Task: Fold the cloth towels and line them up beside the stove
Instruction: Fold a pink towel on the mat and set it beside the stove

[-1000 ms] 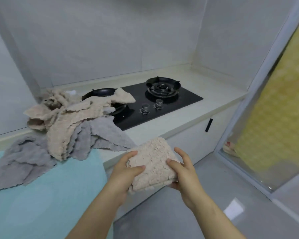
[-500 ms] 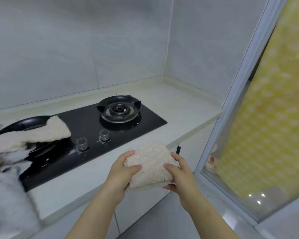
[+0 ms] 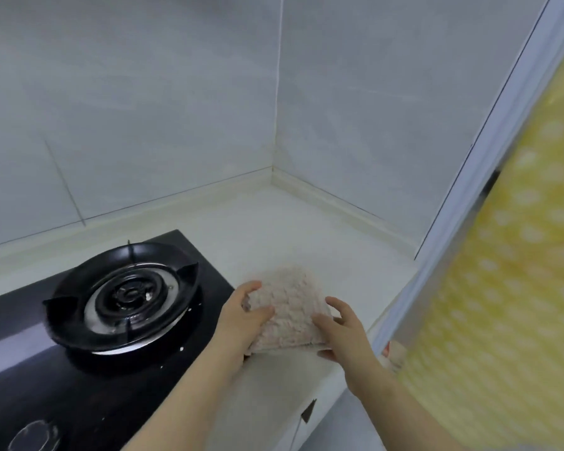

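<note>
— Folded towel (image 3: pixel 290 307): where do you have it against the stove (image 3: pixel 95 395)?

— I see it just right of the stove, over the pale surface (image 3: pixel 274 229) and close to the black glass top's right edge. It's a beige, nubbly square, folded thick. I can't tell whether its underside touches the surface.

— And the hands?

— Both are on it. The left hand (image 3: pixel 241 323) grips the edge nearest the stove, thumb pressed on top and fingers (image 3: pixel 251 288) curled round the far corner. The right hand (image 3: pixel 342 333) pinches the edge away from the stove, thumb on top and the other fingers tucked beneath, with the index finger lifted a little above the cloth.

— Anything else near the stove?

— Its burner (image 3: pixel 127 294) sits left of the towel, and I make out a knob (image 3: pixel 35 434), blurred, at the stove's front. Past the surface's end, well right of the stove, stand a pale frame (image 3: pixel 437 255) and a yellow dotted panel (image 3: pixel 502 288).
</note>
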